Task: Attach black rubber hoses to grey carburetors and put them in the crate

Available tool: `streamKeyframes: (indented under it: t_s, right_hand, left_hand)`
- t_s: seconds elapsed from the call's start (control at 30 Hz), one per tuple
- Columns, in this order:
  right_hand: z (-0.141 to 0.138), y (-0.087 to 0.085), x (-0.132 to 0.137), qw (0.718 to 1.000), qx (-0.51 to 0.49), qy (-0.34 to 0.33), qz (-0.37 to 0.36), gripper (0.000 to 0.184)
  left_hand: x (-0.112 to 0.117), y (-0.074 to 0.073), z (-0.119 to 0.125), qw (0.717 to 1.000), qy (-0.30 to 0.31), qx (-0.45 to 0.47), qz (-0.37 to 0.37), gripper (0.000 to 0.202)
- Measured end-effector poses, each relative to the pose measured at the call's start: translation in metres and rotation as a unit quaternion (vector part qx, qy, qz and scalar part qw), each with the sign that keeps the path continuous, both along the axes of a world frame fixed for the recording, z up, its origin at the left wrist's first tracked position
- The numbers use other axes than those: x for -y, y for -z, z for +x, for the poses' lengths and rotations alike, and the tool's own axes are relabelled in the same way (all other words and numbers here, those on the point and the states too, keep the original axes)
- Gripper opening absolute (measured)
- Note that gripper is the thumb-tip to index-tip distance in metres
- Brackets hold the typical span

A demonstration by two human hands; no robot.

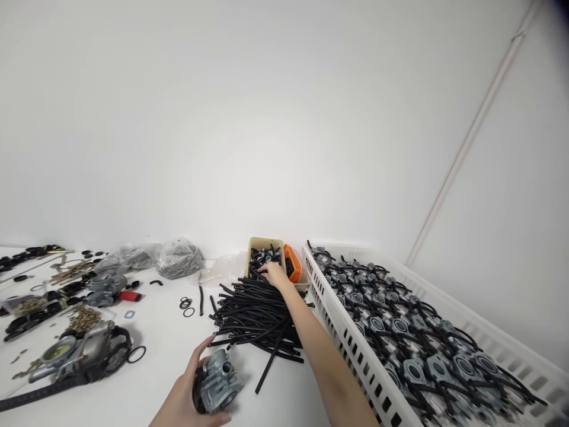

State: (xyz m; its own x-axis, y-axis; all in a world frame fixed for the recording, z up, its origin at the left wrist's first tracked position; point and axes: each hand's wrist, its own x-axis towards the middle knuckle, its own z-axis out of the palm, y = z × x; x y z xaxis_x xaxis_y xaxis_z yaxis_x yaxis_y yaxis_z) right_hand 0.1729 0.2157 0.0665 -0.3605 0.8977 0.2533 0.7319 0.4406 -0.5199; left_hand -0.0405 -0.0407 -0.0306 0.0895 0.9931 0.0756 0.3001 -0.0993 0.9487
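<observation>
The grey cast-metal carburettor (219, 379) sits in the left hand (189, 384), near the table's front edge, its dark underside partly covered by the palm; the fingers are clamped around the body. The right hand (274, 274) reaches into a cream rectangular plastic bin (265, 242) of small black parts — whether its bent fingers pinch one, I cannot tell. Its forearm hides part of a heap of black rubber hoses (253, 311). The white slotted plastic crate (344, 341), full of similar carburettors, is cut off at the bottom.
</observation>
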Motion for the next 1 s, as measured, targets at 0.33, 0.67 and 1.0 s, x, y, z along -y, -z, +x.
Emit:
streamKeyframes:
  t_s: [0.33,0.67,1.0]
  right_hand:
    - [0.002,-0.009,-0.006,0.981,-0.171,0.068,0.069,0.026]
    - [0.006,-0.053,0.031,0.869,-0.486,0.065,0.071,0.027]
    - [0.019,-0.115,0.092,0.746,-0.661,-0.073,-0.017,0.045]
  left_hand:
    - [0.0,-0.03,0.014,0.992,-0.112,0.047,0.02,0.067]
    - [-0.027,-0.126,0.028,0.969,-0.15,0.154,0.123,0.074]
    - [-0.065,-0.222,0.043,0.915,-0.23,0.072,0.323,0.085]
